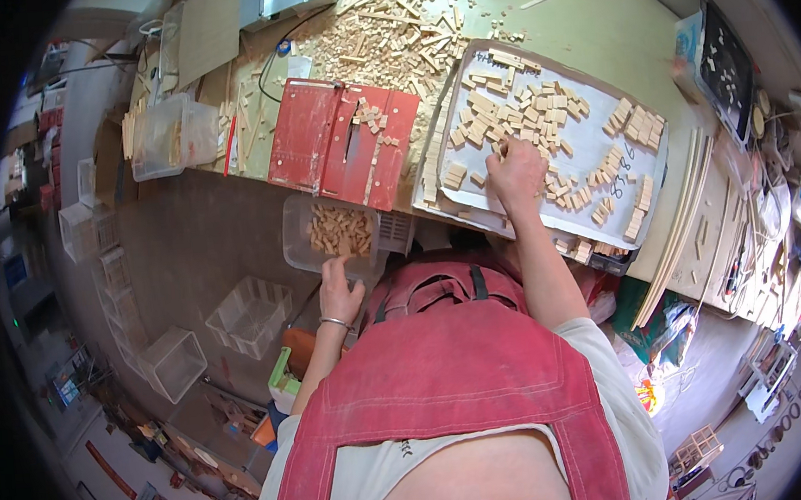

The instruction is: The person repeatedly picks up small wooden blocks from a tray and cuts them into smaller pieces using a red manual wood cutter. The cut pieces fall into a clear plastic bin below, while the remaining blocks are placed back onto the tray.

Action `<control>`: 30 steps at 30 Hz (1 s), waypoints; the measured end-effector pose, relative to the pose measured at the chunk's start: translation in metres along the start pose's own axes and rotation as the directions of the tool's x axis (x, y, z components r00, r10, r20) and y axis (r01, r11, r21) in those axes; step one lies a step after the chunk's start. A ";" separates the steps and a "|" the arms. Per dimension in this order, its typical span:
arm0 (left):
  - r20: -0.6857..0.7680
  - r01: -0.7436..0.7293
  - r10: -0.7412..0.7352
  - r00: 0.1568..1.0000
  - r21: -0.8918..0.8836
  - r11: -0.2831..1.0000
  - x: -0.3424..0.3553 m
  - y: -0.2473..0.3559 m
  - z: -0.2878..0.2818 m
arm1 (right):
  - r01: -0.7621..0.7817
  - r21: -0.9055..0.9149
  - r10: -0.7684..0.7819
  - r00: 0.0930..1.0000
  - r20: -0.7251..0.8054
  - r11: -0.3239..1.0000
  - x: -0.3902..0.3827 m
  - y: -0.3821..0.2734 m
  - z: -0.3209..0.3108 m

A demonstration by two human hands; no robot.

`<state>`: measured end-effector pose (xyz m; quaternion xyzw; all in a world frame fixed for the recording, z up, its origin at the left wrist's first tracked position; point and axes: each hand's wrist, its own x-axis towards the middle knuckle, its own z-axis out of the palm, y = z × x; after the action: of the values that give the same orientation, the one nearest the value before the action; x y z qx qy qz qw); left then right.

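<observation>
My right hand (516,169) is over the white-lined tray (644,164), fingers closed on what looks like a small wooden block, among rows and loose groups of pale blocks (544,114). My left hand (341,287), a metal bangle at its wrist, is at the near rim of a translucent plastic bin (299,229) of small wooden pieces (338,226), fingers curled; what they hold, if anything, is hidden. A red wooden board fixture (295,132) with a slot and some blocks on it lies behind that bin.
The green bench (588,14) carries heaped offcuts (394,27), a clear container (161,141) and a dark tray (724,65). Long strips (673,231) lie on the right. Empty clear crates (247,316) stand low left, beside a green bin (282,379).
</observation>
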<state>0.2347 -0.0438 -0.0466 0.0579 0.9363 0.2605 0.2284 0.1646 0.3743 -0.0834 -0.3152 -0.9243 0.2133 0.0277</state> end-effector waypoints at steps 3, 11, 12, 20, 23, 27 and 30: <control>0.004 0.031 -0.031 1.000 -0.002 1.000 0.000 0.006 0.003 | 0.138 -0.007 -0.138 0.989 -0.055 0.990 -0.006 0.005 -0.002; -0.006 0.034 -0.034 0.999 0.012 0.999 -0.003 0.009 0.006 | 0.424 0.031 -0.420 0.903 -0.088 0.905 0.003 -0.008 0.016; -0.008 0.049 -0.049 0.999 0.001 0.999 -0.004 0.008 0.007 | 0.424 0.025 -0.420 0.902 -0.098 0.905 0.006 -0.009 0.015; 0.027 0.144 -0.143 0.989 -0.044 0.989 -0.011 0.008 0.008 | 0.384 0.108 -0.374 0.922 -0.098 0.917 0.012 -0.011 0.010; 0.027 0.148 -0.147 0.989 -0.055 0.987 -0.011 0.006 0.010 | 0.352 0.110 -0.353 0.935 -0.013 0.929 0.003 -0.011 0.003; 0.018 0.119 -0.118 0.993 -0.052 0.992 -0.009 -0.005 0.013 | 0.308 0.181 -0.302 0.952 -0.056 0.934 -0.011 -0.002 -0.002; 0.009 0.101 -0.100 0.995 -0.035 0.994 -0.009 -0.013 0.013 | 0.238 0.187 -0.217 0.968 -0.128 0.953 -0.025 0.021 -0.013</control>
<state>0.2491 -0.0511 -0.0592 0.0077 0.9323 0.2651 0.2458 0.1987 0.3795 -0.0779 -0.2130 -0.9255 0.2839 0.1326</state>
